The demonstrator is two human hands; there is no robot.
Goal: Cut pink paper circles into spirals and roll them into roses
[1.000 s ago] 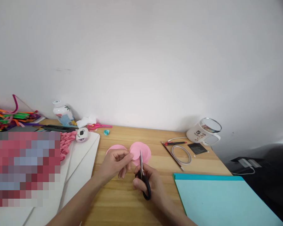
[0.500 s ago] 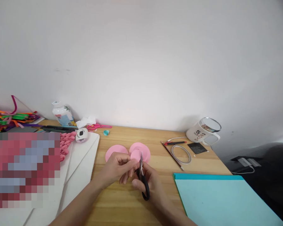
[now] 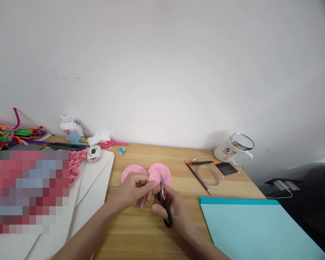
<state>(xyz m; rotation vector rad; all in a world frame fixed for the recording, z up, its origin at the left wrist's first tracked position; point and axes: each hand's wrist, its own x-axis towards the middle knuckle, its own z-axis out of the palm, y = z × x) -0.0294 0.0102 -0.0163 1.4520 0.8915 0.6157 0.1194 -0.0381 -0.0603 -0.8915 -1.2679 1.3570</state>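
Observation:
My left hand point(image 3: 134, 191) pinches a small pink paper piece point(image 3: 155, 176) over the wooden table point(image 3: 141, 231). My right hand point(image 3: 173, 209) grips black-handled scissors point(image 3: 164, 206), blades pointing up at that piece's right edge. Two pink paper discs lie on the table just behind my hands, one disc point(image 3: 132, 170) to the left and another disc point(image 3: 165, 171) partly hidden by the held piece.
Light blue paper sheets point(image 3: 254, 231) lie at the front right. White sheets point(image 3: 94, 187), a small punch point(image 3: 93, 153) and pink bits point(image 3: 76, 164) sit left. A mug point(image 3: 234, 148), tape ring point(image 3: 208, 176), pens point(image 3: 203, 163), pink scissors point(image 3: 113, 144), a bottle point(image 3: 70, 130) and pipe cleaners point(image 3: 11, 134) line the back.
My hands have drawn slightly closer together, and the held pink piece looks smaller and lower. The scissors stay at its edge.

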